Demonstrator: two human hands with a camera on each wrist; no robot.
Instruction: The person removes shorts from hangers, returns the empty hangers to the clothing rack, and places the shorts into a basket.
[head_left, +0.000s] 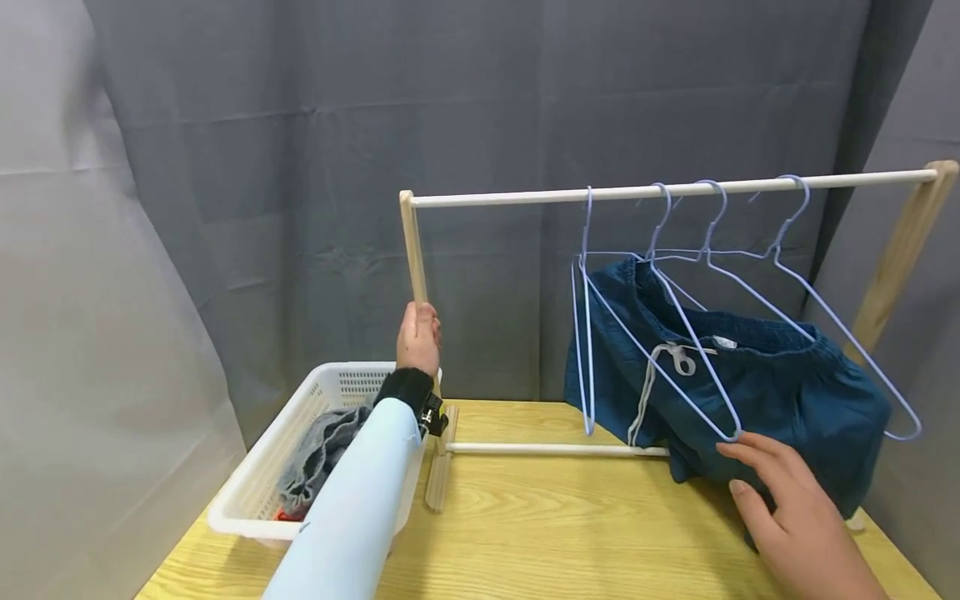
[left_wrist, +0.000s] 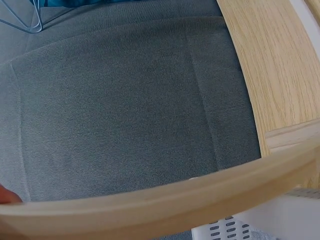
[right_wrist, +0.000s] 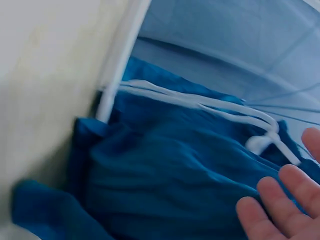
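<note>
A wooden clothes rack with a white top rail [head_left: 675,189] stands on the table. My left hand [head_left: 417,337] grips its left upright post [head_left: 412,250]; the left wrist view shows that post [left_wrist: 150,210] close up, with one fingertip [left_wrist: 7,195] at the edge. Several light blue wire hangers [head_left: 660,275] hang on the rail. Dark blue shorts [head_left: 780,383] with a white drawstring [head_left: 678,358] hang over them. My right hand [head_left: 787,500] is open, its straight fingers [right_wrist: 280,200] at the lower edge of the shorts [right_wrist: 165,175].
A white plastic basket [head_left: 255,492] at the table's left holds grey clothing [head_left: 322,450] and something red. The rack's lower white bar [head_left: 555,449] runs across the light wooden table [head_left: 570,533]. Grey curtains hang behind and to the sides.
</note>
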